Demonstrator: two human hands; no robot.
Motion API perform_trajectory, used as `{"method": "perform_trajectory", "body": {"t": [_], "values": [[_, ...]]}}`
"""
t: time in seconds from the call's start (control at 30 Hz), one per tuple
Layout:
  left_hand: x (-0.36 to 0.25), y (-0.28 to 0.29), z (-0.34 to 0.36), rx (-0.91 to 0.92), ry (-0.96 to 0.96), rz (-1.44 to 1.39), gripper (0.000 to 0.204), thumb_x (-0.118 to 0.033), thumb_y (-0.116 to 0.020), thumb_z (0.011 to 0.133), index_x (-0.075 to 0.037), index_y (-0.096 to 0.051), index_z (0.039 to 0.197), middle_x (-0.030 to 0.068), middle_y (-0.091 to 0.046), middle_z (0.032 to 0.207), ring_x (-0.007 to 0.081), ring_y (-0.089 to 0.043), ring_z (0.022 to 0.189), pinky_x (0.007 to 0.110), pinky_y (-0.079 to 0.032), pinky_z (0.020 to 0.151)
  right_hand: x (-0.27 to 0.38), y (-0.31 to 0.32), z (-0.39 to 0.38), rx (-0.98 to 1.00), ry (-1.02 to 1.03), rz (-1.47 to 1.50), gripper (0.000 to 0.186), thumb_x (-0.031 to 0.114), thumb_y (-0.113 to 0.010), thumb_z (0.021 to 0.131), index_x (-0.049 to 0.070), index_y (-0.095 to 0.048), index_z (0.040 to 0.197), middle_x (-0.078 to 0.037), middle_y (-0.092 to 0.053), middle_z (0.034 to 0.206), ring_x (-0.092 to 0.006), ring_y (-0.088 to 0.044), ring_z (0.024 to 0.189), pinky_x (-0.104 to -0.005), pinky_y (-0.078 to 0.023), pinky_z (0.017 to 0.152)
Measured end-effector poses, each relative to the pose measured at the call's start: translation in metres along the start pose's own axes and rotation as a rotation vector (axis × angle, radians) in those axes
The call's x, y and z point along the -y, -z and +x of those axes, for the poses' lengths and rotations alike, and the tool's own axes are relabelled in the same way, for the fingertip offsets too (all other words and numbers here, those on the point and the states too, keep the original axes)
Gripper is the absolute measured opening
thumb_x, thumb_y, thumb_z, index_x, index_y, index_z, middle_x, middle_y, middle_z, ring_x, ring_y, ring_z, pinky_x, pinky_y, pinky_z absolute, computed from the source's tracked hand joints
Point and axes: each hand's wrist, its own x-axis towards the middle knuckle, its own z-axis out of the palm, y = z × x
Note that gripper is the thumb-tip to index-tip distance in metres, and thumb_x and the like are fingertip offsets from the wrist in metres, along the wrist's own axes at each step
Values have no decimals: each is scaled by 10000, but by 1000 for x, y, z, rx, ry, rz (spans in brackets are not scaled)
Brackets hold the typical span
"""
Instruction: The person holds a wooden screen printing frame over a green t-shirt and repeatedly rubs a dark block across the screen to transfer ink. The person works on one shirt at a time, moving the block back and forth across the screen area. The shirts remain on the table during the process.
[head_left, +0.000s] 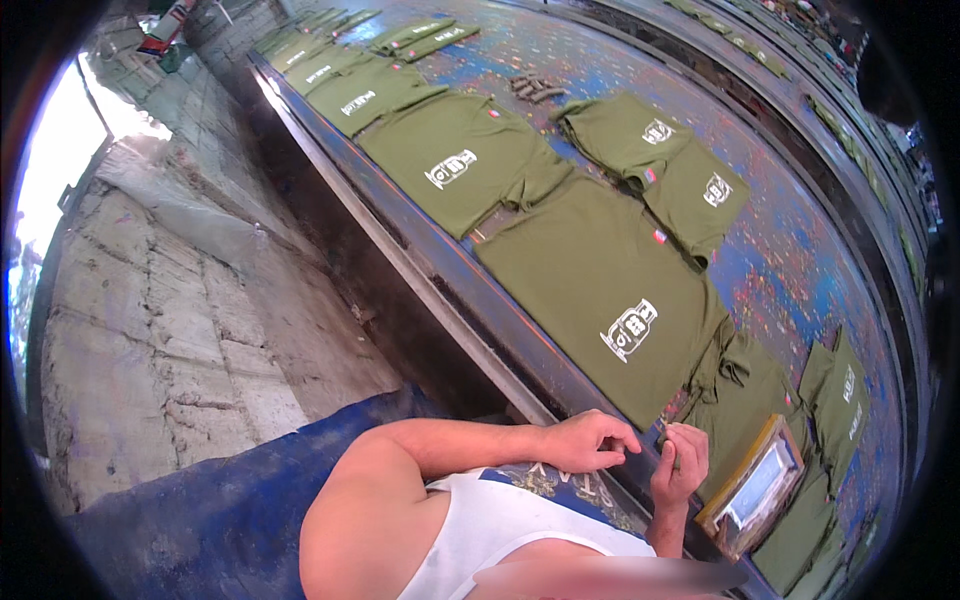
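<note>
- We see a long printing table (800, 270), its top blue and speckled with paint, running away from us, with a bare concrete floor (150, 330) along its left side.
- A row of olive-green T-shirts (455, 160) lies flat on the table, each carrying a white print; the nearest shirt (610, 290) is spread just beyond our hands.
- A small wooden-framed printing screen (755, 485) rests on folded green shirts at the table's near right.
- Our left hand (590, 440) lies at the table's near edge, fingers curled loosely, pinching toward the right hand.
- Our right hand (680, 465) is held upright just beside it, thumb and fingertips pressed together on something very small and pale; we cannot tell what it is.
- The two hands are close but not touching, both hovering at the hem of the nearest shirt.
- In our judgement, handling so tiny a piece well calls for a steady pinch, hands held low over the cloth, and care not to smudge the white print.
</note>
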Motion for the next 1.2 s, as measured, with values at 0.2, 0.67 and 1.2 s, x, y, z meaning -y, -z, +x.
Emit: {"method": "perform_trajectory", "body": {"t": [0.2,0.67,1.2], "values": [[-11,28,-14,42,86,17,400,94,-696,938,6,-799,1314,171,-819,1144,275,-816,1048,417,-650,966,-35,-23,24,-18,-88,156,266,-78,-650,1047,-9,-745,1286,-177,-771,1030,-346,-760,891,-450,-615,865],[6,196,-56,34,-149,-42,396,69,-728,915,1,-806,1297,153,-825,1104,311,-791,1083,450,-648,947,18,-188,105,-26,-48,75,378,-150,-695,995,3,-751,1336,-170,-809,1057,-342,-776,935,-434,-621,843],[-39,477,-177,-447,-397,84,256,77,-781,944,-10,-811,1183,158,-798,1094,326,-784,1017,436,-624,888,175,-475,291,220,260,288,264,50,-827,943,-1,-796,1201,-179,-792,1065,-352,-766,877,-437,-617,752]]}}
